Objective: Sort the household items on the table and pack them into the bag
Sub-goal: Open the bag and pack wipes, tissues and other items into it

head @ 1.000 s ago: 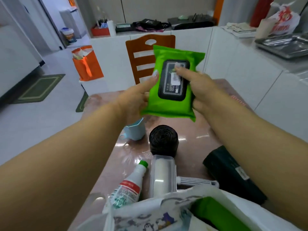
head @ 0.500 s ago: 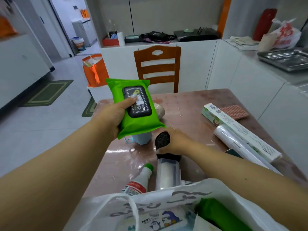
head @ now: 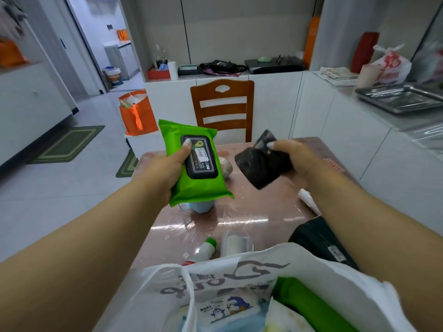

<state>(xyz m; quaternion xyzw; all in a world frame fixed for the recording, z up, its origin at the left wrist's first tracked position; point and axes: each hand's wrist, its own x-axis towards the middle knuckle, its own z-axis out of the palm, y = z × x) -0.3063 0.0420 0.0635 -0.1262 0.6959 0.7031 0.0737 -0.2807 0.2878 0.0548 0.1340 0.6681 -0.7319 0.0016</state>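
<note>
1. The white printed plastic bag (head: 239, 279) gapes open at the near edge of the glossy brown bench (head: 251, 212).
2. The left hand (head: 165, 168) has its grip closed round a green rectangular wet-wipe pack (head: 203, 185), held above the bench, long axis pointing away, black lid up.
3. The right hand (head: 294, 159) clasps a black bin-liner roll (head: 259, 164), tilted, aloft.

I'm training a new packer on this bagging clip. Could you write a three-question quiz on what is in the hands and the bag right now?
1. True or false: the left hand holds the green wipes pack.
2. What does the right hand grip? A) white bottle B) black bag roll C) blue cup
3. Fill in: a pack printed with cartoon ____ lies in the white bag.

Key: 1 true. 2 B, the black bag roll. 3 penguins, on the penguin pack.
</note>
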